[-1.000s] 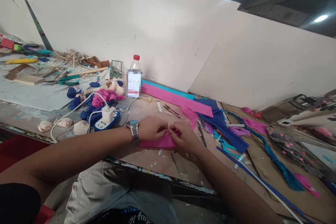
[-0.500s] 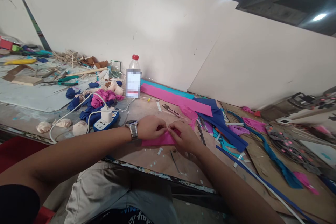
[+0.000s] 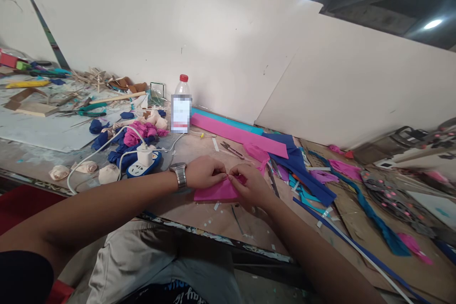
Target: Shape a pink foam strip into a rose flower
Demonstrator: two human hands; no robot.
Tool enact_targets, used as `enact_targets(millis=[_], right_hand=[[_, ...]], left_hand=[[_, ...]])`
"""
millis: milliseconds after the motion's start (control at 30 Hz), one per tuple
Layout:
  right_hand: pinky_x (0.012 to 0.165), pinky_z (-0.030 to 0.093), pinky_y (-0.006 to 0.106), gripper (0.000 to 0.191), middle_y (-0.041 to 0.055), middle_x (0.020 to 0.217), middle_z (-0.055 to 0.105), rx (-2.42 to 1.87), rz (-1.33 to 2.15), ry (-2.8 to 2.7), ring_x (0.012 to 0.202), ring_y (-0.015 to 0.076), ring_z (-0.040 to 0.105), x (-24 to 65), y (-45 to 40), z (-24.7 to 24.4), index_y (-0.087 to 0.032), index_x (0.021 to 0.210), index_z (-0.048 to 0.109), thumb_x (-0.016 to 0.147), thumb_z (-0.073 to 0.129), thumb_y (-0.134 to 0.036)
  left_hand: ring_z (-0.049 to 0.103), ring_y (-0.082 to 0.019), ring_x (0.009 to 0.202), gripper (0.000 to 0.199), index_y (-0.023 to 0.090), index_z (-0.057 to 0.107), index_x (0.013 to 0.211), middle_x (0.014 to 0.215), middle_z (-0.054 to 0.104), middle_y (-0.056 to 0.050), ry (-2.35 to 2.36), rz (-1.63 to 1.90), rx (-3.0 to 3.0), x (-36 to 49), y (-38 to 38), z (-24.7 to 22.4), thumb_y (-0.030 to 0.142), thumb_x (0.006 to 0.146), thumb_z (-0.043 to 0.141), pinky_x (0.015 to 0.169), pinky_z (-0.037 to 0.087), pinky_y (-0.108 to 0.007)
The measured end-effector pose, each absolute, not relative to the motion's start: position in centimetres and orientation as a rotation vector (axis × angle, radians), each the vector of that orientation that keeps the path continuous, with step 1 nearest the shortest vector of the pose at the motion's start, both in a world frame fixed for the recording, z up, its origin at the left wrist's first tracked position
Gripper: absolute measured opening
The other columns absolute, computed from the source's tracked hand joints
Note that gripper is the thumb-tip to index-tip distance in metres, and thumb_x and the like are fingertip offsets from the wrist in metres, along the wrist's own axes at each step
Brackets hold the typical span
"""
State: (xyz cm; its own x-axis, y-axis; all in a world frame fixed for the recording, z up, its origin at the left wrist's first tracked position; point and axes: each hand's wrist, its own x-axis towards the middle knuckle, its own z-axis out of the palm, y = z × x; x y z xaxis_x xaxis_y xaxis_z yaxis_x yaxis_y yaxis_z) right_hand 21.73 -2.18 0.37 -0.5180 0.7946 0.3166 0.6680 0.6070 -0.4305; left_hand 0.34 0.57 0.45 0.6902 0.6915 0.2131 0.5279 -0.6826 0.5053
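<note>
White panels (image 3: 221,47) are standing behind a cluttered worktable (image 3: 206,221), and a red-capped bottle (image 3: 183,86) is serving as landmark, with a lit phone (image 3: 181,116), its screen blurred, upright at its front. Nearer you than the bottle and to its right, your hands are working close together over a pink sheet (image 3: 215,194). Your left hand (image 3: 205,172) is pinching its upper part between thumb and fingers, closed tight; your right hand (image 3: 251,184) is pinching the same sheet just beside it, equally closed, fingertips nearly meeting. The sheet's lower part is spreading below your left hand. Right of the bottle, a long pink strip (image 3: 249,140) is overlapping a light-blue strip (image 3: 228,118), and small snips (image 3: 233,150) are lying nearer you. Left of the bottle and nearer you, a white plug (image 3: 144,156) is sitting in a blue-edged power strip (image 3: 138,168), near crumpled pink material (image 3: 138,133). Farther left, teal-handled pliers (image 3: 90,110) are resting among scraps.
</note>
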Motion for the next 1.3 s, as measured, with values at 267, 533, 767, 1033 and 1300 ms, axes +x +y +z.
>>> enact_targets(millis=[267, 533, 767, 1033, 1300], right_hand=[[0.078, 0.046, 0.037, 0.012, 0.0053, 0.085, 0.074, -1.12, 0.32, -2.329, 0.081, 0.021, 0.064, 21.7, -2.2, 0.5, -0.021, 0.087, 0.068, 0.092, 0.058, -0.025], [0.08, 0.046, 0.038, 0.008, 0.0043, 0.086, 0.074, -1.059, 0.29, -2.326, 0.083, 0.0206, 0.065, 22.0, -2.0, 0.1, -0.022, 0.089, 0.07, 0.088, 0.063, -0.02], [0.083, 0.046, 0.038, 0.007, 0.0041, 0.086, 0.075, -1.013, 0.284, -2.336, 0.083, 0.0203, 0.066, 21.9, -2.2, 0.4, -0.022, 0.09, 0.07, 0.089, 0.063, -0.021], [0.087, 0.046, 0.04, 0.009, 0.0032, 0.086, 0.075, -0.97, 0.255, -2.362, 0.084, 0.0202, 0.067, 21.9, -2.1, 0.4, -0.024, 0.091, 0.07, 0.088, 0.063, -0.019], [0.087, 0.046, 0.04, 0.008, 0.0043, 0.087, 0.075, -0.998, 0.243, -2.349, 0.086, 0.0208, 0.067, 21.9, -2.2, 0.5, -0.024, 0.09, 0.071, 0.09, 0.063, -0.022]], left_hand=[[0.052, -0.011, 0.062, 0.035, 0.018, 0.074, 0.084, 0.073, 0.07, -0.002, 0.941, 0.536, 2.476, 0.2, 0.5, 0.5, 0.04, 0.094, 0.049, 0.058, 0.028, -0.027], [0.052, -0.011, 0.063, 0.03, 0.017, 0.073, 0.084, 0.074, 0.07, -0.001, 0.92, 0.509, 2.418, 0.3, 0.6, 0.6, 0.034, 0.092, 0.051, 0.059, 0.029, -0.025], [0.05, -0.01, 0.063, 0.027, 0.016, 0.073, 0.084, 0.069, 0.065, 0.001, 0.887, 0.495, 2.294, 0.4, 1.1, -0.1, 0.032, 0.09, 0.051, 0.058, 0.03, -0.024], [0.05, -0.011, 0.066, 0.034, 0.014, 0.071, 0.083, 0.07, 0.062, 0.001, 0.831, 0.5, 2.194, 0.4, 1.2, -0.1, 0.039, 0.092, 0.051, 0.059, 0.032, -0.024], [0.049, -0.011, 0.065, 0.041, 0.014, 0.07, 0.082, 0.068, 0.061, 0.001, 0.855, 0.528, 2.192, 0.5, 1.4, -0.6, 0.046, 0.094, 0.048, 0.058, 0.032, -0.025]])
